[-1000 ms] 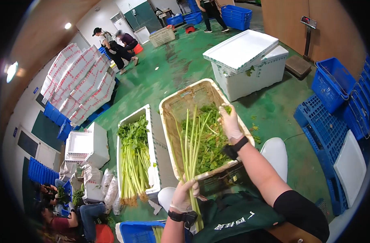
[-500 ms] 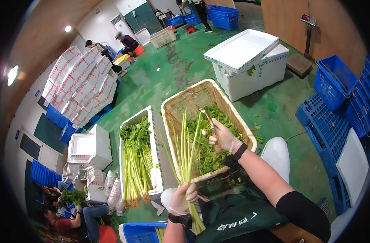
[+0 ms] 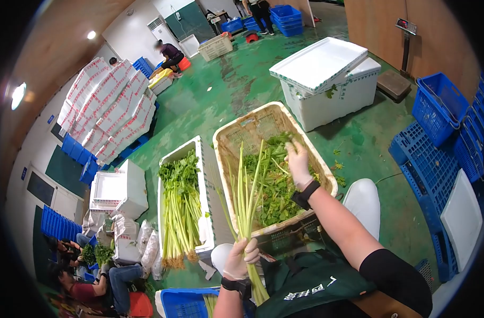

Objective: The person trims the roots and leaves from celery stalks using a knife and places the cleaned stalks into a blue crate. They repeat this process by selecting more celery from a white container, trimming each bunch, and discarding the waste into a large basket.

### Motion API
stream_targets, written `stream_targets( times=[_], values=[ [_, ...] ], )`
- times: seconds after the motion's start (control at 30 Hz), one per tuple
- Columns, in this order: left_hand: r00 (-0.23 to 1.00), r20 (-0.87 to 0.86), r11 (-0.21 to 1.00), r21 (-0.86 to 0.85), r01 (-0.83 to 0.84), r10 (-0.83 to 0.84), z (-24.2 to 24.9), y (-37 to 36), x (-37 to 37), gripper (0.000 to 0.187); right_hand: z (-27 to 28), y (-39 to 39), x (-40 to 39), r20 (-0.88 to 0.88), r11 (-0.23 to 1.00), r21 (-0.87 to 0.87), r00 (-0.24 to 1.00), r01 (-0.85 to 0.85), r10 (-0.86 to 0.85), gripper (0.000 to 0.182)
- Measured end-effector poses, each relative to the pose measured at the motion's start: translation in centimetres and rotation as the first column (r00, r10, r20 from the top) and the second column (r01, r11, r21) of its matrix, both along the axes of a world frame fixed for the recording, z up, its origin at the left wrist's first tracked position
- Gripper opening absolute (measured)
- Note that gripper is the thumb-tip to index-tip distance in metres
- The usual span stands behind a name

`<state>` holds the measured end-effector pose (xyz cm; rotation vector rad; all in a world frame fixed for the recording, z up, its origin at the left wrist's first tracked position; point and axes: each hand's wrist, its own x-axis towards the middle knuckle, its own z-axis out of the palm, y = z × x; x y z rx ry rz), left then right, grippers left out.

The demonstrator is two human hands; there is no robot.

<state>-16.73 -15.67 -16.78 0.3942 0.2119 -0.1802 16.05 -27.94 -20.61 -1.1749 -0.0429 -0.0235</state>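
Note:
My left hand, in a pale glove, is closed round a bunch of long green stalks, held upright with bare tops. My gloved right hand is over the far right part of a dirty cream crate of cut leaves. Its fingers are bent together beside blurred greenery; what they hold is hard to make out, and no blade shows clearly. Left of the crate, a white foam box holds leafy celery with roots toward me.
A blue basket with some stalks is at the bottom. Lidded foam boxes stand beyond the crate. Blue pallets and baskets are at right, stacked white boxes at left. Other people sit at lower left and far back.
My right hand has moved slightly up and right, away from the stalks; the curved blade seen in it before no longer shows clearly. My left hand still grips the bunch.

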Motion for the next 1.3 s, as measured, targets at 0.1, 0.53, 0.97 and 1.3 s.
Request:
stream_targets(
  times=[0.1, 0.53, 0.97, 1.3],
  values=[
    [1.000, 0.021, 0.999, 0.035, 0.011, -0.011, 0.3, 0.5, -0.1, 0.014, 0.2, -1.5, 0.0, -0.171, 0.883, 0.274, 0.884, -0.382, 0.435, 0.059],
    [1.000, -0.004, 0.948, 0.317, -0.005, 0.006, 1.7, -0.4, 0.7, 0.016, -1.7, 1.8, -3.0, 0.213, 0.920, -0.356, 0.945, -0.161, 0.248, 0.036],
    [0.995, -0.069, 0.889, 0.457, -0.029, 0.068, 2.1, -0.5, 1.8, 0.015, 4.0, -1.4, -6.9, -0.103, 0.545, 0.008, 0.542, -0.838, 0.834, 0.046],
    [0.990, -0.104, 0.838, 0.546, -0.027, 0.099, 2.7, -1.0, 1.4, 0.017, 2.7, -1.5, -7.7, 0.811, 0.678, -0.574, 0.431, 0.459, 0.395, 0.046]
  ],
)
